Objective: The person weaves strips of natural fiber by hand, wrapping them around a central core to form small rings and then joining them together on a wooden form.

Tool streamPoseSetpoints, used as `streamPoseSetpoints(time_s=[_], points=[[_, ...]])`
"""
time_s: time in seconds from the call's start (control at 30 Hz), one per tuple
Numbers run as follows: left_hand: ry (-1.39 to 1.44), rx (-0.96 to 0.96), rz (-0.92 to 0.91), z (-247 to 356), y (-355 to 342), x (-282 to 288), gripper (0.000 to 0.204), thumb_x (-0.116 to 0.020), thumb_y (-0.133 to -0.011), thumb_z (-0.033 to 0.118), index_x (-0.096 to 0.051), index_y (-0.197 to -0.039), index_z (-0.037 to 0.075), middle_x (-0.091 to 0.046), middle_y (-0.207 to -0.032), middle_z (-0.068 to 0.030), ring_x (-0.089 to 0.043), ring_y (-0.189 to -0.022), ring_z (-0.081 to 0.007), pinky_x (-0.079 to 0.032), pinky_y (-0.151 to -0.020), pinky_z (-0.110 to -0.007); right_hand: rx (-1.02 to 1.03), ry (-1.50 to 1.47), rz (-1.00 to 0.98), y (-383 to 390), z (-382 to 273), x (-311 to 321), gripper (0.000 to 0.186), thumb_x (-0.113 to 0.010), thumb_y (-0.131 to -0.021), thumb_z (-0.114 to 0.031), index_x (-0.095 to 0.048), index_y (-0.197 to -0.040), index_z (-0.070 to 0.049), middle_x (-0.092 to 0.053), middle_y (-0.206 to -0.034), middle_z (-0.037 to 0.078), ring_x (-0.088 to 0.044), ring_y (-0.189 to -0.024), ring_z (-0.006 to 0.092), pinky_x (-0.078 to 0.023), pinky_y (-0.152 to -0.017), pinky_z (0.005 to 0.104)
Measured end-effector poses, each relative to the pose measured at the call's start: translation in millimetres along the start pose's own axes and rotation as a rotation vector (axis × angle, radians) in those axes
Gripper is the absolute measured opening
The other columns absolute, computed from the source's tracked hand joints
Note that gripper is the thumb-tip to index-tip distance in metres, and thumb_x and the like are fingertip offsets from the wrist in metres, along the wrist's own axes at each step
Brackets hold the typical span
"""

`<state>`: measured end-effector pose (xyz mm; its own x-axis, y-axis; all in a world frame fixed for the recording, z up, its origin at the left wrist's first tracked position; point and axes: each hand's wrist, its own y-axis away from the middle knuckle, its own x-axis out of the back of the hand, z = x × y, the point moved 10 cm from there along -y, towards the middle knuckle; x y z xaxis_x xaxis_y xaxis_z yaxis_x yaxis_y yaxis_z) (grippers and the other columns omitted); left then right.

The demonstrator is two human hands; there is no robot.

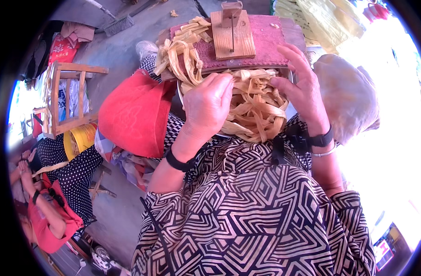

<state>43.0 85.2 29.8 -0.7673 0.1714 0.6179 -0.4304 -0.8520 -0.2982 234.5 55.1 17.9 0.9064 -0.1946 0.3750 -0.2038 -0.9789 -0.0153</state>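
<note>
head | left hand (207, 105) pinches pale strip (247, 75) | right hand (303, 89) splayed | lettered yellow bag (327, 23)

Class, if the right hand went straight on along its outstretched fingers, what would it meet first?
The right hand would probably meet the pink covering first, though its height above it is unclear.

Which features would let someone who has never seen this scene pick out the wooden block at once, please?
At the view's top middle stands a table with a pink mat. On the mat, right of some pale strips, sits the wooden block. Unlike the limp strips, it is straight-edged and bears a thin dark rod.
</note>
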Motion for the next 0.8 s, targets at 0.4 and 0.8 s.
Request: streamPoseSetpoints(time_s=[0.4,0.8], points=[[0.383,0.124,-0.406,-6.4,-3.8,-31.2,0.023,-0.061,-0.087,0.019,-0.055,-0.073,0.002,-0.046,-0.058,-0.0101,-0.047,-0.051,-0.0198,-0.039,-0.050,-0.032,-0.141,-0.100,-0.472,4.4,-19.4,-41.6,0.012,-0.065,-0.082,-0.005,-0.067,-0.093,-0.001,-0.064,-0.072,0.002,-0.058,-0.065,0.0058,-0.046,-0.058,0.0196],[0.498,0.090,-0.399,14.0,-13.5,-30.6,0.016,-0.059,-0.087,0.016,-0.060,-0.087,0.000,-0.057,-0.067,-0.0141,-0.053,-0.058,-0.0249,-0.042,-0.057,-0.035,0.396,0.388,-0.464,6.1,-70.0,-59.4,0.018,-0.066,-0.072,-0.010,-0.062,-0.087,-0.002,-0.061,-0.075,0.015,-0.060,-0.069,0.0344,-0.048,-0.060,0.0398]])
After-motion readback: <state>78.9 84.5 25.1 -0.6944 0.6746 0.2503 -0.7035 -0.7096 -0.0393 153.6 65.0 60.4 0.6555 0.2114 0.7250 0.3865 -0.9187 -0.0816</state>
